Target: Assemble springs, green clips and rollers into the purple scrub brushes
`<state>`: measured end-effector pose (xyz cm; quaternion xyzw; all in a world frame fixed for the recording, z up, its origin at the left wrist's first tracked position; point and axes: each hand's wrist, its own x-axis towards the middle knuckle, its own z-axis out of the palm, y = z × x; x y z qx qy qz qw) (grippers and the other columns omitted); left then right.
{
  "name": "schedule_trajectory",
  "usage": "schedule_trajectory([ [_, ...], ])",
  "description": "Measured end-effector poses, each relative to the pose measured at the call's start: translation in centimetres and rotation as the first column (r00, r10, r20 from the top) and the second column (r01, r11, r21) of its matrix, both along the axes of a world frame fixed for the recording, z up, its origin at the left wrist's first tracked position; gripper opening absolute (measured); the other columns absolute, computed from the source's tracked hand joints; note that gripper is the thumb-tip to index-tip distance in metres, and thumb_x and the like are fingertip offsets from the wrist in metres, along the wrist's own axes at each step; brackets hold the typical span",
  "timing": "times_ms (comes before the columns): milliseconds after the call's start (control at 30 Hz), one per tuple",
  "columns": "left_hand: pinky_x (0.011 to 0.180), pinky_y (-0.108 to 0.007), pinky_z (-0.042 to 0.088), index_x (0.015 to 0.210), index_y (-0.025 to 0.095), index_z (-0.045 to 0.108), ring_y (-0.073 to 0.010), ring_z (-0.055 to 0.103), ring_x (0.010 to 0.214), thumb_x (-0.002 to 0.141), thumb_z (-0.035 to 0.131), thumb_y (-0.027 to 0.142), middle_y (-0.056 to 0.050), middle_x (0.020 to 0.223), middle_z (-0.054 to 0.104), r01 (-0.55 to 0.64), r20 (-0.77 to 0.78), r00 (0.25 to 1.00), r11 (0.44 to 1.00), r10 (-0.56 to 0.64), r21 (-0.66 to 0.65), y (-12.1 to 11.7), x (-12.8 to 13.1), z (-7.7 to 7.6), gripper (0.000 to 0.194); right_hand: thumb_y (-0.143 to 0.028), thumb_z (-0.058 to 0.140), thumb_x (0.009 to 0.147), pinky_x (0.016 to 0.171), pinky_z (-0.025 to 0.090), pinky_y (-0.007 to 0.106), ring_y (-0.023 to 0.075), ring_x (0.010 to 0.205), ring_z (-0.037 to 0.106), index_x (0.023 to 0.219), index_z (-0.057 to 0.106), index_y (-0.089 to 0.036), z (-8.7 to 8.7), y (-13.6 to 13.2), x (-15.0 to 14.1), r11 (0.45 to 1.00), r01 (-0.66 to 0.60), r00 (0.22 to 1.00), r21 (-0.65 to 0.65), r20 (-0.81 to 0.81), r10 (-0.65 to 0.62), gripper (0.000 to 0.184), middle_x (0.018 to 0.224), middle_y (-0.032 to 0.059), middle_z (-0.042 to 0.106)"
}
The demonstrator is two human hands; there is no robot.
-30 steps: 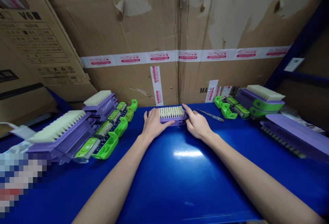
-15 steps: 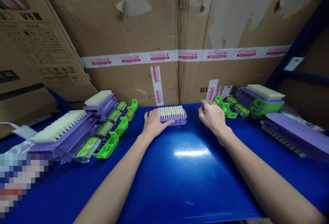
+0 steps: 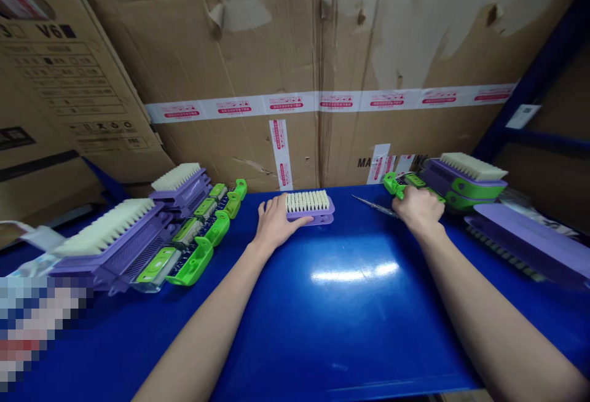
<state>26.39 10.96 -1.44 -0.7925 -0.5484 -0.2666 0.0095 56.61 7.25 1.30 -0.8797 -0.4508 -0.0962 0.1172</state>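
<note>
My left hand (image 3: 273,227) is closed around the left end of a purple brush (image 3: 322,205) with cream bristles facing up. The brush rests on the blue table, and my thumb presses along its front side. My right hand (image 3: 420,210) has curled fingers over a small green-topped piece (image 3: 415,179) at the right; what those fingers grip is hidden. Just left of that hand lies a thin pointed metal tool (image 3: 375,205), its right end near the knuckles. A bright green bracket (image 3: 393,184) sits behind the right hand.
Purple brush units (image 3: 106,230) and green brackets (image 3: 200,260) stand in rows at left. At right are another bristled purple unit (image 3: 472,168) and a purple brush lying bristles down (image 3: 530,230). A cardboard wall (image 3: 230,51) closes off the back of the blue table (image 3: 295,328).
My right hand has moved right, from above the pointed tool to the green-topped pieces, leaving the tool in plain sight on the table. My left hand and its brush have stayed put.
</note>
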Motion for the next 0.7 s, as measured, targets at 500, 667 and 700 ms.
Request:
schedule_trajectory([
  [500, 0.096, -0.05, 0.034, 0.122, 0.018, 0.047, -0.0326, 0.052, 0.109, 0.072, 0.055, 0.069, -0.014, 0.114, 0.06, 0.022, 0.014, 1.0, 0.999, -0.022, 0.024, 0.1, -0.1, -0.1, 0.072, -0.023, 0.055, 0.073, 0.072, 0.047, 0.041, 0.036, 0.096, 0.063, 0.106, 0.064, -0.01, 0.1, 0.2, 0.8, 0.999, 0.035, 0.995, -0.019, -0.098, -0.036, 0.036, 0.1, 0.0223, 0.064],
  [667, 0.097, -0.049, 0.034, 0.123, 0.019, 0.047, -0.0321, 0.052, 0.11, 0.073, 0.055, 0.069, -0.013, 0.116, 0.059, 0.016, 0.013, 1.0, 1.0, -0.016, 0.004, 0.0, 0.0, 0.1, 0.071, -0.025, 0.053, 0.077, 0.073, 0.045, 0.046, 0.0375, 0.096, 0.058, 0.109, 0.061, -0.007, 1.8, -0.6, -1.0, 0.977, -0.046, 0.999, 0.207, 0.033, 0.04, 0.037, 0.099, 0.026, 0.06],
  [700, 0.097, -0.049, 0.033, 0.123, 0.019, 0.047, -0.032, 0.052, 0.11, 0.072, 0.054, 0.069, -0.013, 0.117, 0.059, 0.018, 0.012, 1.0, 1.0, -0.018, -0.002, 0.0, 0.0, 0.1, 0.072, -0.027, 0.052, 0.078, 0.072, 0.045, 0.046, 0.038, 0.096, 0.058, 0.111, 0.06, -0.007, 2.1, -0.7, -1.6, 0.963, -0.079, 0.996, 0.258, 0.06, 0.066, 0.039, 0.1, 0.0262, 0.059],
])
